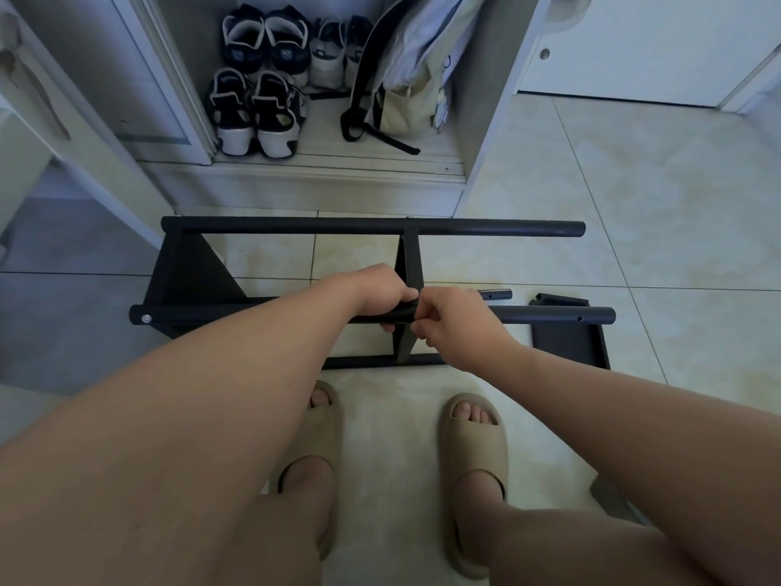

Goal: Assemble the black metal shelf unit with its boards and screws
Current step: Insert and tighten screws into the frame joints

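I log the shelf frame [190, 272] lying on its side on the tiled floor [634, 205], its long axis running left to right across my view. The near tube [253, 315] has a screw [146, 318] at its left end, and the far tube [296, 226] lies parallel beyond it. The left hand [380, 296] is closed over the near tube, fingers curled round it from above and thumb pressed along the top. It sits just left of the middle cross bracket [409, 260], which spans the two tubes. The right hand [456, 327] touches the left at that same joint, fingers curled tight and thumb tucked in. I cannot tell whether it pinches some small part or the tube itself. The tube passes under both hands and runs on to the right. Just beyond the right hand lies a short tube [496, 294], and further right a loose black board [566, 338] lies flat on the floor under the tube's free end
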The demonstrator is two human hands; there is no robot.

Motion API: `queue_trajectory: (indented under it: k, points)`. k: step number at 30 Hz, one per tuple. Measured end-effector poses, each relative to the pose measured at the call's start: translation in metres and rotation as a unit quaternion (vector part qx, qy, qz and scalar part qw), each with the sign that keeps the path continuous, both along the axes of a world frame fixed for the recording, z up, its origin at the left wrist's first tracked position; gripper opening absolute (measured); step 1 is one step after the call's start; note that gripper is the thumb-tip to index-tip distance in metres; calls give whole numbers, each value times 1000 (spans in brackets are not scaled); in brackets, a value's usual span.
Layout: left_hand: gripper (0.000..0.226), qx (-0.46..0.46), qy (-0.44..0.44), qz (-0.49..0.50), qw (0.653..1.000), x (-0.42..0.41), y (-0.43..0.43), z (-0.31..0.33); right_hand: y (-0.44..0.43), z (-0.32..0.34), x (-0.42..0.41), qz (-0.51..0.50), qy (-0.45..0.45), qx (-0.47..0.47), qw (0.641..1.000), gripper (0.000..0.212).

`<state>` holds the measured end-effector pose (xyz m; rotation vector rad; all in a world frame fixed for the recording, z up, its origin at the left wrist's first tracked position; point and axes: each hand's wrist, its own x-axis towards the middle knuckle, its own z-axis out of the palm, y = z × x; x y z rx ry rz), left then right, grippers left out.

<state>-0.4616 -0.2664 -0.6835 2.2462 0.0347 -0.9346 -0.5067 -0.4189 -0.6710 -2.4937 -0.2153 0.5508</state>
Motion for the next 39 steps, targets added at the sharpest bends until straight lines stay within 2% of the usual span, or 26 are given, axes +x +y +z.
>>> queue_trajectory:
  k: [4, 6, 9, 11, 14, 18, 21, 23, 26, 29, 33, 39]
  points:
    - [35, 10, -12, -35, 999, -3, 1, 2, -4, 3, 3, 109, -50, -67, 990, 18]
    - [36, 12, -17, -37, 999, -2, 0, 3, -5, 2, 3, 119, -60, -70, 989, 20]
    - [36, 13, -14, -28, 999, -1, 1, 0, -4, -3, 4, 14, -1, 8, 1000, 22]
    - [36, 10, -10, -30, 999, 0, 2, -1, -4, -5, 5, -62, 47, 69, 995, 20]
    - [37, 14, -11, -39, 999, 0, 2, -2, -5, -7, 7, -79, 67, 92, 990, 19]
    - [34, 17, -17, -39, 999, 1, 1, -2, -5, -4, 7, -28, 49, 36, 998, 24]
    - [29, 19, -15, -37, 999, 1, 0, -2, -3, -3, 7, 3, 16, -21, 1000, 13]
    - [30, 16, -12, -34, 999, 1, 1, -2, -2, -4, 6, -12, 9, -29, 999, 9]
    - [34, 9, -2, -29, 1000, 1, 2, -1, 1, -7, 6, -76, 33, 14, 996, 13]
    - [34, 4, 2, -12, 1000, 2, 2, -3, 2, -11, 7, -52, 10, -40, 998, 10]
    - [31, -15, 0, 20, 1000, 3, 4, -7, -5, -14, 10, -23, -71, -123, 990, 25]
    - [27, -25, -18, 55, 998, 2, 4, -13, -11, -15, 9, 16, -107, -174, 979, 32]
